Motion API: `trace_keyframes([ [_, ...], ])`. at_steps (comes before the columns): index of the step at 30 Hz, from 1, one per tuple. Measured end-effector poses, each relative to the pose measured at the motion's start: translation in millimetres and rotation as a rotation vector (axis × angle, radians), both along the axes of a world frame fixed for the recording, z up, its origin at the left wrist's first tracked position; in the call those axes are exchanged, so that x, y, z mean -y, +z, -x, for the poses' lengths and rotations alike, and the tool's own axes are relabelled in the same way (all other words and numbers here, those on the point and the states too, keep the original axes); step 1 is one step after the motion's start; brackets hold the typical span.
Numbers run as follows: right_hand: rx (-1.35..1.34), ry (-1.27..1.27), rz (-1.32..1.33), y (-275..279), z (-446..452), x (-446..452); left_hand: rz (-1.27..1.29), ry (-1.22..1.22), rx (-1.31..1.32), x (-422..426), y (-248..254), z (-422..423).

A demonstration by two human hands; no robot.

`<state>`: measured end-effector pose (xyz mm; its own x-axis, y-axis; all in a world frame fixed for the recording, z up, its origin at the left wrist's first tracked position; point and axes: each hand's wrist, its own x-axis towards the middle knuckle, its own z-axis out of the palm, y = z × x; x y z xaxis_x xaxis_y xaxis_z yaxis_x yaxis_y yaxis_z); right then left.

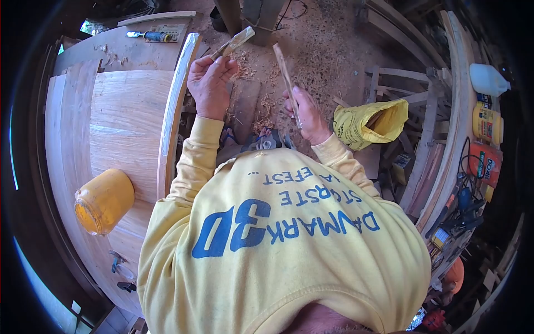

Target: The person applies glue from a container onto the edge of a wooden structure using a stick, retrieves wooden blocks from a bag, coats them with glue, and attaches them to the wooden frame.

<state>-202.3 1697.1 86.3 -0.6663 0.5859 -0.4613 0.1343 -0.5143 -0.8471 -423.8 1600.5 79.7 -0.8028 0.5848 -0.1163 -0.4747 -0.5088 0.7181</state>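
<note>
My left hand (210,83) pinches a small flat wooden piece (240,40) with a broad, pale, glossy end; whether it is a brush or a plain stick is hard to tell. In my right hand (307,114) is a thin wooden strip (283,69), its far end pointing up and away. The two pieces are apart, above the shavings-strewn floor (253,83). To the left of my left hand, a wooden board's edge (177,94) carries a white coating. A yellow plastic jar (104,201) lies on the wooden panel (130,122).
A blue-handled chisel (149,36) lies at the far left. Near my right hand is an open yellow sack (370,123). Along the right bench stand a white jug (488,79), a yellow tub (487,123) and a red box (484,164). A clamp (117,263) sits at lower left.
</note>
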Motion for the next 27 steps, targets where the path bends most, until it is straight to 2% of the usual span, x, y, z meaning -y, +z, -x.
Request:
trace_keyframes([
  [3, 0.027, 0.093, 0.322, -0.5, 30.6, 23.5, 0.018, 0.045, -0.127, 9.8, -1.8, 2.5],
  [6, 0.06, 0.103, 0.461, 13.6, 65.0, 45.7, 0.039, 0.108, -0.348, 18.9, -21.2, 0.2],
  [9, 0.055, 0.115, 0.536, 26.3, 83.9, 56.7, 0.233, 0.262, -0.829, 25.4, -31.9, 4.6],
  [10, 0.049, 0.121, 0.546, 29.5, 88.5, 59.2, 0.406, 0.307, -1.094, 33.1, -28.8, 10.0],
  [13, 0.031, 0.109, 0.607, 39.5, 93.9, 63.2, 0.484, 0.275, -1.259, 46.6, -21.1, 10.1],
  [21, 0.007, 0.099, 0.73, 42.9, 83.4, 52.7, 0.538, 0.198, -1.395, 52.5, -22.1, 12.0],
  [27, -0.071, 0.028, 0.719, 54.2, 67.2, 23.9, 0.564, 0.179, -1.441, 55.2, -23.5, 11.7],
])
